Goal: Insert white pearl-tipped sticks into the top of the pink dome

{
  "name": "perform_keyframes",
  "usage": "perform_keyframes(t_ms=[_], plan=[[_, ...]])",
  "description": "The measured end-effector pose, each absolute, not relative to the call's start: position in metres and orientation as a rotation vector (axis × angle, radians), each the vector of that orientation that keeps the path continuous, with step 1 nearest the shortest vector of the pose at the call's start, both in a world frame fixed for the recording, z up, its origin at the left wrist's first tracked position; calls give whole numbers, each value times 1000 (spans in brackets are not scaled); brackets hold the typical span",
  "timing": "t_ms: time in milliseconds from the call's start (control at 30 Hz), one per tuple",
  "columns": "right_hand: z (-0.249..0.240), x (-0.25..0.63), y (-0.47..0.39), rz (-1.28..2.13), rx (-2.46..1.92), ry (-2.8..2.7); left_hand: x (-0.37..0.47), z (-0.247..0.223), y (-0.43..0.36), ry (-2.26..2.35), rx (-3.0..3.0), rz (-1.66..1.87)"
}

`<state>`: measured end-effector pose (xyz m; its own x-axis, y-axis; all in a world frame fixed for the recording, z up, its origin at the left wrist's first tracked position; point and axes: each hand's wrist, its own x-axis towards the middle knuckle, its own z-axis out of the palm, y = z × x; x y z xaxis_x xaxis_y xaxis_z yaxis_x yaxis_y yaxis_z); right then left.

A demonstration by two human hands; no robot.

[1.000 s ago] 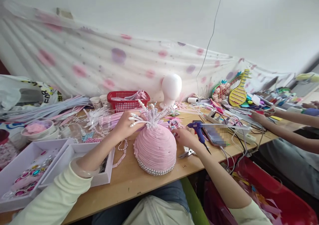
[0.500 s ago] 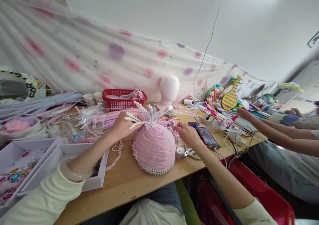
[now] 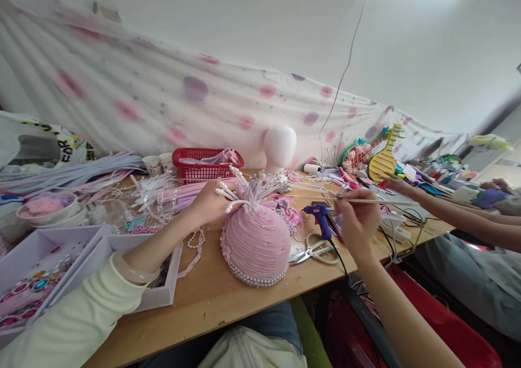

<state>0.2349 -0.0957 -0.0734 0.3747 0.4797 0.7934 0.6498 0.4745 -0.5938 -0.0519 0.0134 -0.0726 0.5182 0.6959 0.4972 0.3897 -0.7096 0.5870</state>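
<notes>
A pink yarn-covered dome, edged with rows of pearls, sits on the wooden table in front of me. White pearl-beaded stems fan out of its top. My left hand is closed at the left of these stems, its fingertips partly hidden among them. To the right of the dome, my right hand is raised and pinches a long, thin pale stick that lies level. A blue glue gun rests just left of that hand. White-handled scissors lie open between dome and hand.
Left are white trays of gems and a bowl of pink fluff. A red basket and a white foam head stand behind. Cables trail right, where another person's hand touches a yellow lute-shaped craft.
My right hand has moved right and up from beside the dome, now with the thin stick in it. The glue gun shows more plainly. My left hand stays at the stems.
</notes>
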Motion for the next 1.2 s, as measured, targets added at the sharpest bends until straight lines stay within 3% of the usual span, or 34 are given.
perform_keyframes(t_ms=[100, 233, 433, 667, 1200], plan=[[-69, 211, -118, -57, -947, -1131, -48, -70, 11, 938, 2337, 1041], [-73, 183, -128, 57, -806, -1364, -45, -75, 10, 975, 2325, 1094], [-91, 166, -97, 162, -900, -1799, -45, -85, 13, 969, 2298, 1138], [-95, 162, -81, -1, -983, -2022, -46, -86, 16, 881, 2251, 1146], [-123, 167, -74, 83, -1159, -1667, -54, -83, 16, 842, 2219, 1099]])
